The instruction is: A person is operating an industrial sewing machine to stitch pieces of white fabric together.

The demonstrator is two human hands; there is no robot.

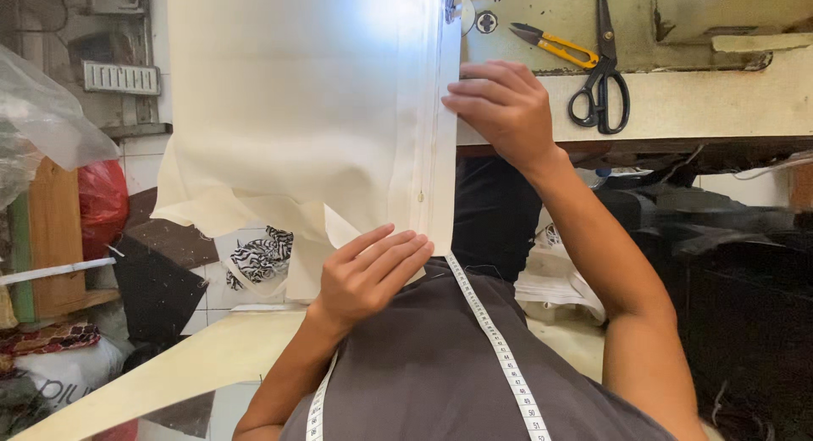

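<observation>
Overhead, left hand [373, 271] pinching cream fabric [305, 102] bottom edge, right hand [504, 106] flat-fingered gripping its seam

Your sewing table [728, 102] carries the cream cloth [305, 102], which spreads across its left part and hangs over the near edge. Toward the far right corner lie black scissors [603, 77], with yellow-handled snips [555, 44] just left of them.
</observation>
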